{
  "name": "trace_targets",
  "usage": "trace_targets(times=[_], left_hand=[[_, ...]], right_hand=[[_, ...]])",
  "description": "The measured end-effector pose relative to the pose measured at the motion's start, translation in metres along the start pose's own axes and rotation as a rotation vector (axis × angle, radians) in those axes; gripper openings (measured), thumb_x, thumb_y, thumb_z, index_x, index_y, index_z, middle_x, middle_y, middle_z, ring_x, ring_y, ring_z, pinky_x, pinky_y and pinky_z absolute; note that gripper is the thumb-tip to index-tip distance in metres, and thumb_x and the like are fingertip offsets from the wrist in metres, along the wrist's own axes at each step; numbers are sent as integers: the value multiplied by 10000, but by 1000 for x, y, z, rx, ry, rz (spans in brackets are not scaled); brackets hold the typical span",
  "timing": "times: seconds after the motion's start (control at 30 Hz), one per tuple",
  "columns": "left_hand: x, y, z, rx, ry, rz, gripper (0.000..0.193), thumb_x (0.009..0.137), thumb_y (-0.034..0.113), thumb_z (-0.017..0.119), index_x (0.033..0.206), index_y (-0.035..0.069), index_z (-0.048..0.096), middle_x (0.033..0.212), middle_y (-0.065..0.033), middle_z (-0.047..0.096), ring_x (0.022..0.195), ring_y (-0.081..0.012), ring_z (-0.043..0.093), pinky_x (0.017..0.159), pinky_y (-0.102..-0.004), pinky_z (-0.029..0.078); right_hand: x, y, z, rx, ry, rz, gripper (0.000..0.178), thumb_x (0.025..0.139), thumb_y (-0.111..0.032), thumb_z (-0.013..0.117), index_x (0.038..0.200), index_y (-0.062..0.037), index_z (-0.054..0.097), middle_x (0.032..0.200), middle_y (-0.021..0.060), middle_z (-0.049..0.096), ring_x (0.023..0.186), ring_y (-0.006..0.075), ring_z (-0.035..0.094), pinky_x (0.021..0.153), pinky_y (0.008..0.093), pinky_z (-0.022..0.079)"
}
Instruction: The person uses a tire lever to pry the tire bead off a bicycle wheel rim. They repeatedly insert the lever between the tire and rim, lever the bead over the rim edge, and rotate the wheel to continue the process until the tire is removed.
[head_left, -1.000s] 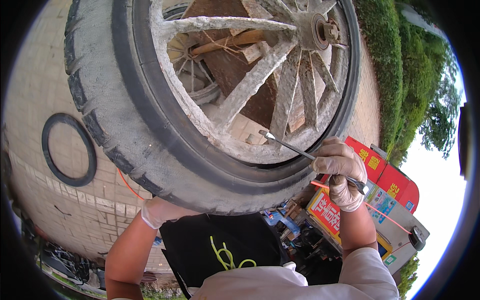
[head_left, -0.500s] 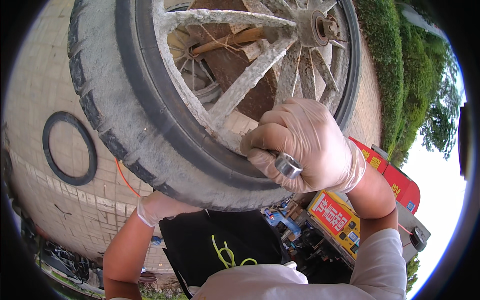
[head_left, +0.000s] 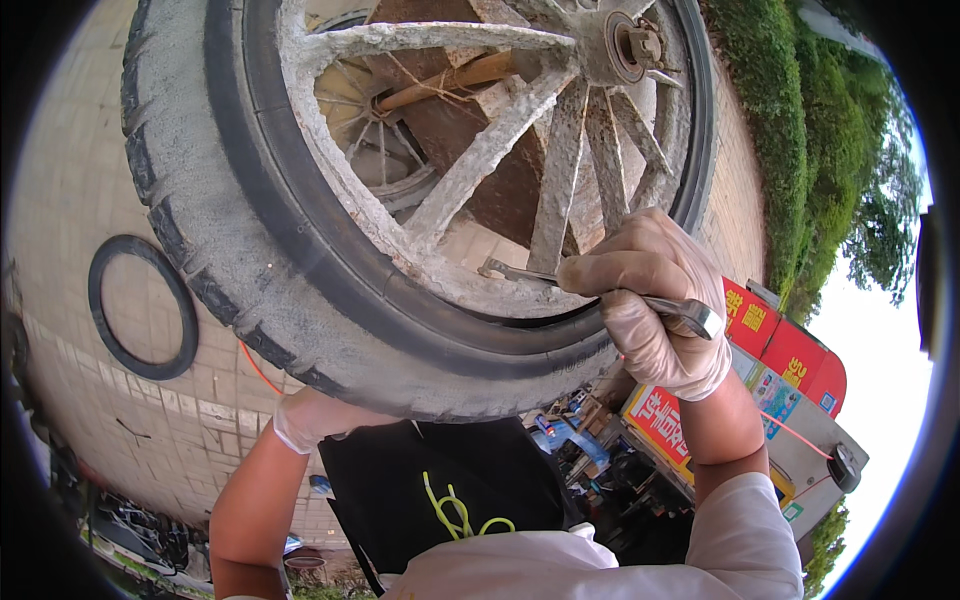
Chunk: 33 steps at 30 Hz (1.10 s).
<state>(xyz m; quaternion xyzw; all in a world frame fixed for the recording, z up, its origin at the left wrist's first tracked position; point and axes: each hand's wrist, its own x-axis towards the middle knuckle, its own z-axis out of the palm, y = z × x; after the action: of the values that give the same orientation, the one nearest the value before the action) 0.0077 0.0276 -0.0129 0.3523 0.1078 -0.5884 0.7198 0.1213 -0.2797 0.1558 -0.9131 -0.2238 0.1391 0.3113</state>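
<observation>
A large muddy tyre on a spoked, rusty wheel fills the upper middle. My right hand, in a thin pale glove, is closed around a metal wrench. One end of that tool rests by the inner edge of the rim, at the base of a spoke; the other end sticks out past my palm. A dark gap shows between rim and tyre just below it. My left hand, also gloved, is at the tyre's lower tread; its fingers are hidden under the tyre.
A black rubber ring lies on the brick paving to the left, near an orange hose. Behind the spokes are a rusty plate and a second wheel. Red and yellow signs and cluttered tools stand at the lower right; hedges run beyond.
My right hand has moved right and turned, bringing the wrench more lengthwise across the rim with its far end in view. The wheel has shifted slightly left. My left hand stays in place.
</observation>
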Motion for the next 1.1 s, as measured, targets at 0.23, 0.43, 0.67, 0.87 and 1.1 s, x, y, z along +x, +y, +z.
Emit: trace_targets(times=[0.23, 0.43, 0.67, 0.87, 1.1], left_hand=[[-3, 2, -5, 42, 6, 20, 591, 786, 207, 828, 1300, 16, 608, 1224, -94, 658, 1095, -178, 600, 952, -319, 485], [0, 3, -6, 70, 3, 36, 588, 785, 208, 829, 1296, 16, 611, 1220, -93, 660, 1093, -178, 601, 950, -318, 485], [3, 5, -3, 116, 15, 42, 585, 783, 210, 831, 1291, 16, 615, 1215, -93, 662, 1090, -177, 602, 948, -318, 485], [1, 8, -5, 185, -15, 39, 582, 782, 211, 832, 1287, 16, 618, 1211, -92, 664, 1088, -176, 603, 946, -318, 486], [2, 8, -3, 215, -12, 61, 579, 780, 212, 834, 1282, 16, 622, 1207, -92, 666, 1086, -175, 604, 944, -318, 486]], right_hand=[[59, -18, 16, -115, -126, -87, 53, 859, -115, 672, 894, -84, 645, 804, 67, 662, 663, 274, 584, 630, 378, 455], [15, -12, 12, -172, -196, -107, 219, 825, -227, 709, 957, -56, 672, 813, 75, 634, 724, 270, 605, 699, 383, 475], [-27, 1, 23, 336, 345, 100, 328, 1011, -336, 572, 969, -28, 675, 897, 96, 708, 790, 247, 647, 755, 384, 502], [35, 2, 12, 27, -40, -45, 106, 925, -158, 632, 900, -64, 672, 838, 53, 703, 731, 263, 624, 699, 376, 475], [48, -13, 13, -129, -268, -94, 59, 878, -131, 673, 905, -82, 657, 786, 33, 639, 710, 268, 610, 696, 383, 475]])
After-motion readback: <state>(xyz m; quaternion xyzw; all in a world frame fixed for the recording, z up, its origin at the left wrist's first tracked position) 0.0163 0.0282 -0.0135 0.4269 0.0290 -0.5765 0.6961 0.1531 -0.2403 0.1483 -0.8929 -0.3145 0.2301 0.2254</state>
